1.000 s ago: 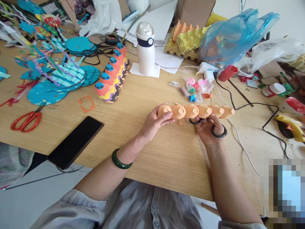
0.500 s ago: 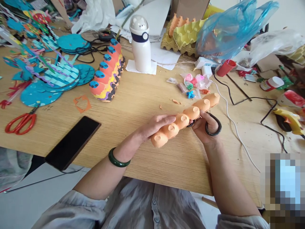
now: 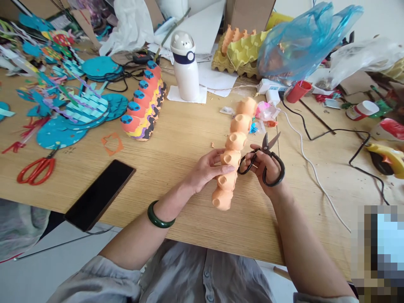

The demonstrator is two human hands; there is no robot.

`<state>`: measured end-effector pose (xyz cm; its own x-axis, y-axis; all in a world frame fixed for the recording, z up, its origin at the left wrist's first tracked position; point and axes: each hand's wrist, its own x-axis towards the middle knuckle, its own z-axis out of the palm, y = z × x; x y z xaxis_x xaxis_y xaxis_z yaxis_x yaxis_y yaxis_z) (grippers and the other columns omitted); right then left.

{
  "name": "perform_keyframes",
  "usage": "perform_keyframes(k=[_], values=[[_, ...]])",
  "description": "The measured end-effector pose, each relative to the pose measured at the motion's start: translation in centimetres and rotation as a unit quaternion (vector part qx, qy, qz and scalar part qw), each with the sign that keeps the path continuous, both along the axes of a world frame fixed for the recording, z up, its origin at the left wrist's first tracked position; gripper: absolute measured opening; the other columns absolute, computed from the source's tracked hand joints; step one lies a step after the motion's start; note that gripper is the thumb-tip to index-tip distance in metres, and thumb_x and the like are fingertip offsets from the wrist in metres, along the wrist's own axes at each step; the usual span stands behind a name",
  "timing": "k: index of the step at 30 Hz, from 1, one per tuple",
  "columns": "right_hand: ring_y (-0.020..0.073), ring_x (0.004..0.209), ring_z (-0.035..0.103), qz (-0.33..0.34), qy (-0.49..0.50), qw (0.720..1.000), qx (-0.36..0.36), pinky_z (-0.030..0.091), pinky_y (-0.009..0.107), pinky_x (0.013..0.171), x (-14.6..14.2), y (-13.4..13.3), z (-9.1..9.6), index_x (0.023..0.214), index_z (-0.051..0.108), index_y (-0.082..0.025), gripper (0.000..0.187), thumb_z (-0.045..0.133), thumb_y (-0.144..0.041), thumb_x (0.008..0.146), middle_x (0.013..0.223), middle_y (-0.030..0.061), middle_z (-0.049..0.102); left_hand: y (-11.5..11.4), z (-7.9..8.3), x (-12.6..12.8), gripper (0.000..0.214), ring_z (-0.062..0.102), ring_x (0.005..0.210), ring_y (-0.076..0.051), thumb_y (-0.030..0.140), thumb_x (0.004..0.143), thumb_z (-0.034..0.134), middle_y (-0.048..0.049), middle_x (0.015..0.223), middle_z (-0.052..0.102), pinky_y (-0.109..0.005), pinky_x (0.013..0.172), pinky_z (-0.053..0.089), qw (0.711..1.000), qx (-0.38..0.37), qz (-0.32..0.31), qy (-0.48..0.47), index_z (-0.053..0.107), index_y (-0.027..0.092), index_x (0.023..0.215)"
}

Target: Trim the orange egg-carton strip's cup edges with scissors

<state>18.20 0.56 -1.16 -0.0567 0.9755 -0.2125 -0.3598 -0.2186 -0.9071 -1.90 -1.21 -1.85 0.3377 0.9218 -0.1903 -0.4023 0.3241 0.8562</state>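
My left hand grips a strip of orange egg carton, thumb across its front and fingers behind. The strip stands nearly upright over the table, its row of bumps facing me. To its right, my right hand holds black-handled scissors with fingers in the loops. The scissors' blades are parted and point up and away, apart from the strip. A painted egg-carton strip in orange, yellow, purple and black, with blue spots on top, lies beyond my left hand.
Red-handled scissors and a black phone lie at the left, near blue paper discs. A white bottle stands behind. Egg trays and a blue plastic bag fill the back right. Cables and a yellow glue gun lie right.
The orange strip has swung from a slant to nearly upright. My right hand has drawn away from it, and the scissors' blades, earlier hidden behind the strip, now show parted.
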Motion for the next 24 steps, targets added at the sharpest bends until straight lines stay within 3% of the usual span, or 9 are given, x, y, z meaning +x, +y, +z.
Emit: perform_keyframes(k=[4, 6, 10, 13, 17, 21, 24], values=[[0.0119, 0.055, 0.053, 0.027, -0.091, 0.995, 0.022, 0.045, 0.026, 0.047, -0.7, -0.8, 0.1, 0.110, 0.069, -0.022, 0.034, 0.076, -0.041, 0.082, 0.074, -0.0023, 0.067, 0.3, 0.1, -0.2, 0.056, 0.069, 0.088, -0.017, 0.033, 0.066, 0.092, -0.0039, 0.109, 0.072, -0.028, 0.071, 0.056, 0.996, -0.029, 0.088, 0.002, 0.064, 0.022, 0.113], [0.0118, 0.058, 0.054, 0.032, -0.142, 0.988, 0.058, 0.044, 0.026, 0.050, -1.0, -1.3, 0.1, 0.111, 0.070, -0.023, 0.037, 0.082, -0.035, 0.078, 0.075, -0.0028, 0.068, 0.5, 0.0, -0.1, 0.058, 0.069, 0.089, -0.017, 0.033, 0.063, 0.093, -0.0040, 0.109, 0.071, -0.028, 0.072, 0.056, 0.992, -0.040, 0.124, -0.001, 0.062, 0.020, 0.110], [0.0152, 0.074, 0.061, 0.054, -0.218, 0.965, 0.132, 0.049, 0.028, 0.065, -1.3, -1.9, 0.3, 0.109, 0.070, -0.026, 0.043, 0.088, -0.023, 0.069, 0.081, -0.0025, 0.070, 0.6, -0.3, 0.1, 0.058, 0.069, 0.088, -0.017, 0.033, 0.064, 0.092, -0.0031, 0.106, 0.070, -0.032, 0.079, 0.057, 0.990, -0.025, 0.138, -0.003, 0.060, 0.019, 0.111], [0.0147, 0.069, 0.058, 0.068, -0.275, 0.943, 0.174, 0.046, 0.028, 0.059, -1.4, -2.2, 0.6, 0.113, 0.071, -0.027, 0.040, 0.081, -0.021, 0.075, 0.088, -0.0011, 0.071, 0.5, -0.3, 0.2, 0.058, 0.069, 0.093, -0.017, 0.033, 0.066, 0.090, -0.0034, 0.108, 0.071, -0.032, 0.084, 0.056, 0.989, -0.008, 0.148, 0.001, 0.061, 0.020, 0.114], [0.0134, 0.060, 0.049, 0.094, -0.343, 0.902, 0.244, 0.043, 0.030, 0.054, -1.2, -2.2, 0.8, 0.122, 0.070, -0.028, 0.045, 0.073, -0.019, 0.078, 0.088, 0.0001, 0.069, 0.4, 0.0, 0.3, 0.057, 0.069, 0.101, -0.021, 0.035, 0.070, 0.087, -0.0044, 0.110, 0.072, -0.035, 0.090, 0.056, 0.989, 0.010, 0.148, 0.011, 0.060, 0.021, 0.118], [0.0168, 0.069, 0.055, 0.130, -0.410, 0.837, 0.339, 0.049, 0.034, 0.064, -0.3, -1.8, 1.0, 0.133, 0.064, -0.028, 0.056, 0.066, -0.014, 0.079, 0.096, 0.0033, 0.070, 0.3, 0.2, 0.4, 0.055, 0.068, 0.097, -0.017, 0.031, 0.068, 0.089, -0.0012, 0.105, 0.071, -0.031, 0.087, 0.057, 0.990, 0.000, 0.140, -0.014, 0.061, 0.021, 0.114], [0.0178, 0.074, 0.058, 0.161, -0.446, 0.799, 0.370, 0.051, 0.033, 0.065, 0.5, -1.6, 1.2, 0.140, 0.059, -0.025, 0.058, 0.063, -0.014, 0.083, 0.102, 0.0057, 0.070, 0.2, 0.3, 0.5, 0.052, 0.068, 0.096, -0.016, 0.027, 0.068, 0.090, -0.0005, 0.104, 0.071, -0.029, 0.086, 0.057, 0.991, -0.008, 0.124, -0.043, 0.063, 0.020, 0.112]])
